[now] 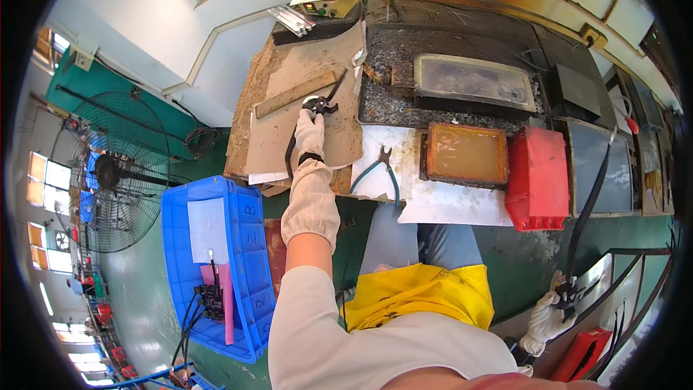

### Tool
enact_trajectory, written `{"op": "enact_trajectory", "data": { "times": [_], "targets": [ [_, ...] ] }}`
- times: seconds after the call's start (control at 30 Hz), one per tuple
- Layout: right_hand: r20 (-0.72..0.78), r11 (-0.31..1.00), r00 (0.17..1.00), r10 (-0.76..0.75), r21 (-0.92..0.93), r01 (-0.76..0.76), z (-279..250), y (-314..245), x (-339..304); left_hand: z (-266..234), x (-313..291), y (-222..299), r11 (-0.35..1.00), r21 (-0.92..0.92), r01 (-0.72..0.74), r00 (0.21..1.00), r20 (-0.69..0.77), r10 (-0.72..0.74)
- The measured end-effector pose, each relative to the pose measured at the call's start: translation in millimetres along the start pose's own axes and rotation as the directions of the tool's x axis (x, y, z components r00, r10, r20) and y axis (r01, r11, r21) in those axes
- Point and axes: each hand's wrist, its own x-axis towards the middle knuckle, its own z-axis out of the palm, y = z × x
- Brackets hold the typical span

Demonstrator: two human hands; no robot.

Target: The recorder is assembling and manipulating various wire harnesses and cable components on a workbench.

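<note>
My left hand (310, 133), in a white knit glove, is closed around a black cable (290, 153) over the brown board at the bench's left. A dark, bulky cable end (321, 106) sticks out past its fingertips. Far off to the lower right, my gloved right hand (545, 323) is closed on black cable ends (569, 299) beside a rack. A dark strap-like length (590, 198) rises from there toward the bench. Pliers with teal handles (393, 179) lie with jaws away from me on white paper, right of my left hand.
A wooden strip (296, 94) lies beyond my left hand. Rightward stand a metal pot with a silvery surface (473, 81), a rusty-rimmed tray of amber liquid (467, 154) and a red bin (538, 179). A blue crate (249, 267) with cables and a floor fan (108, 172) stand left.
</note>
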Motion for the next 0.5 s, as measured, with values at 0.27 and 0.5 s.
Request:
{"op": "enact_trajectory", "data": {
  "times": [0.27,0.5],
  "targets": [
    [0.022,0.998,0.997,-0.069,0.013,0.069,-4.6,-26.2,-13.6,-20.4,3.8,19.6,0.978,-0.176,-0.111,0.971,-0.228,0.069],
    [-0.076,0.948,0.953,-0.294,-0.15,0.281,-15.0,-60.3,-38.7,-98.9,-12.1,39.1,0.928,-0.043,-0.371,0.923,-0.124,0.364]
  ]
}}
